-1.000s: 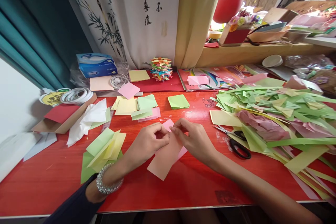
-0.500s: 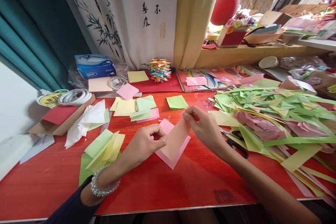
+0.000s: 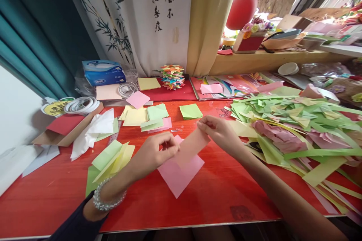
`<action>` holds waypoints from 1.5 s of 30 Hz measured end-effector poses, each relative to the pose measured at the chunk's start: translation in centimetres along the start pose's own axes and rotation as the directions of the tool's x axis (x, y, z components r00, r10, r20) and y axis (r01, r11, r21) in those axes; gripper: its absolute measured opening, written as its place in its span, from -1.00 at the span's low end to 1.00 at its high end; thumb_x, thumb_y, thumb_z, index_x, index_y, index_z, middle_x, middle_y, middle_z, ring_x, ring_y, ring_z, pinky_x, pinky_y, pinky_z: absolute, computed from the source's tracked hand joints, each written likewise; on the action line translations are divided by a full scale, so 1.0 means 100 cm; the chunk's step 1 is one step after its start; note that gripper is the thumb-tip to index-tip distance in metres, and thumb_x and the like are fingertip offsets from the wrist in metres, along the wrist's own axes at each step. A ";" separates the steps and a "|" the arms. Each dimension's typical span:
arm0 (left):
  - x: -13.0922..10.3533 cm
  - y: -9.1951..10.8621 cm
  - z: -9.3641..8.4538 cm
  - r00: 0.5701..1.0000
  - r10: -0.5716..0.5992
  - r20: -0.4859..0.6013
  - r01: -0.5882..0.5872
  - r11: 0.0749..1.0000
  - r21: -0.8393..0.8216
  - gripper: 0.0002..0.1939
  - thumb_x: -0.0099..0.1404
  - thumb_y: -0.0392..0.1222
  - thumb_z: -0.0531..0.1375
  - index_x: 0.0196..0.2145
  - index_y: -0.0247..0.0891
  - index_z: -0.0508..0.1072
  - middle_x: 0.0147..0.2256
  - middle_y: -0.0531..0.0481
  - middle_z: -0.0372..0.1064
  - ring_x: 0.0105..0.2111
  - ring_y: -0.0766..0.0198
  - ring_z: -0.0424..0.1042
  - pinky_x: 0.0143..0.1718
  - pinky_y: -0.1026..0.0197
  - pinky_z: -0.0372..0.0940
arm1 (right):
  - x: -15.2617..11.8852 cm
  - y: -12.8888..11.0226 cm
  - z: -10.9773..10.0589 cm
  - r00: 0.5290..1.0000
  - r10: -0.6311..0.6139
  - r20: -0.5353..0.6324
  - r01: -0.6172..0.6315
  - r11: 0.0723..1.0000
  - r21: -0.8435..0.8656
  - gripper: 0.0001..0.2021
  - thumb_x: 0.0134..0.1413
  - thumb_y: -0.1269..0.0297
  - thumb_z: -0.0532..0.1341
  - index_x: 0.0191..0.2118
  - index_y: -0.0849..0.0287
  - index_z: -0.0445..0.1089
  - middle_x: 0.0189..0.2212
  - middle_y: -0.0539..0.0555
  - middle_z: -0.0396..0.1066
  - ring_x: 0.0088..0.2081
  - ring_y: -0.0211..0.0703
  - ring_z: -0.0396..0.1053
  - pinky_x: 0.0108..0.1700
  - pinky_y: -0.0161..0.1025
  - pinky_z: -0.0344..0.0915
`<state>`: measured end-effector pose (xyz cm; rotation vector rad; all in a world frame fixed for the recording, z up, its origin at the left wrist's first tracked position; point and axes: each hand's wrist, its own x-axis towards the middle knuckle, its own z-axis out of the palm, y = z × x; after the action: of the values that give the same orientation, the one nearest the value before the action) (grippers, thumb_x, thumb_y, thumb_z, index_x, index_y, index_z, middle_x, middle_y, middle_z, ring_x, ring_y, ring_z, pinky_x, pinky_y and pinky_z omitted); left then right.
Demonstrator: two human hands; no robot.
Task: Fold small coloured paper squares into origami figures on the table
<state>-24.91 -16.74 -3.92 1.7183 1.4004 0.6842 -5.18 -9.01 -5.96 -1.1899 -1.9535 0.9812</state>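
Rectangular salmon paper (image 3: 194, 146) has swung above a flat pink square (image 3: 181, 179).

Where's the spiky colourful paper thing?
In the head view, the spiky paper thing sits at the back of the red table, just left of the middle, in front of the white curtain and right of a yellow paper square.

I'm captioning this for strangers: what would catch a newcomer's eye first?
Probably the right hand, mid-picture, pinching a pink paper, with the left hand at its other end. Behind them stands a multicoloured paper ornament; on the right lies a heap of mostly green paper.
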 end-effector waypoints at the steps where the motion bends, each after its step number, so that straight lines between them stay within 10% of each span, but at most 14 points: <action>1: 0.001 0.000 0.002 0.994 0.048 -0.094 -0.045 0.999 0.027 -0.88 0.21 -0.18 0.06 -0.41 -0.23 0.35 -0.37 0.06 0.31 -0.31 0.28 0.27 -0.27 0.25 0.14 | -0.005 -0.005 0.005 0.998 -0.016 0.055 0.014 0.999 0.052 -0.77 0.08 0.17 0.08 -0.46 0.21 0.28 -0.55 -0.02 0.27 -0.49 -0.30 0.19 -0.47 -0.37 0.10; 23: 0.005 -0.009 0.019 0.995 0.061 -0.078 -0.060 0.998 0.013 -0.83 0.23 -0.20 0.02 -0.43 -0.25 0.36 -0.42 0.04 0.27 -0.38 0.29 0.24 -0.34 0.28 0.15 | -0.031 -0.010 0.040 0.979 -0.204 0.028 0.206 0.966 -0.155 -0.83 0.13 0.27 0.05 -0.46 0.16 0.19 -0.54 -0.02 0.35 -0.54 -0.31 0.24 -0.50 -0.38 0.11; 39: 0.003 -0.005 0.019 0.997 0.041 -0.067 -0.044 0.998 -0.046 -0.88 0.16 -0.24 0.05 -0.53 -0.25 0.26 -0.47 0.08 0.25 -0.43 0.33 0.24 -0.37 0.31 0.16 | -0.016 -0.013 0.016 0.986 -0.122 -0.112 0.099 0.976 -0.194 -0.86 0.09 0.32 0.05 -0.47 0.15 0.21 -0.56 -0.02 0.33 -0.52 -0.28 0.22 -0.49 -0.36 0.09; 45: 0.001 -0.001 0.018 0.999 0.040 0.015 -0.039 0.998 -0.041 -0.87 0.15 -0.27 0.06 -0.54 -0.24 0.27 -0.44 0.07 0.28 -0.38 0.31 0.27 -0.31 0.29 0.18 | -0.001 -0.004 -0.016 0.913 -0.130 -0.387 0.051 0.977 -0.207 -0.84 0.08 0.24 0.08 -0.47 0.17 0.24 -0.59 -0.04 0.27 -0.54 -0.30 0.18 -0.48 -0.36 0.09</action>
<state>-23.45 -17.12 -4.94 1.7203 1.3356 0.7142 -3.96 -8.79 -4.80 -1.2762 -1.7798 0.4590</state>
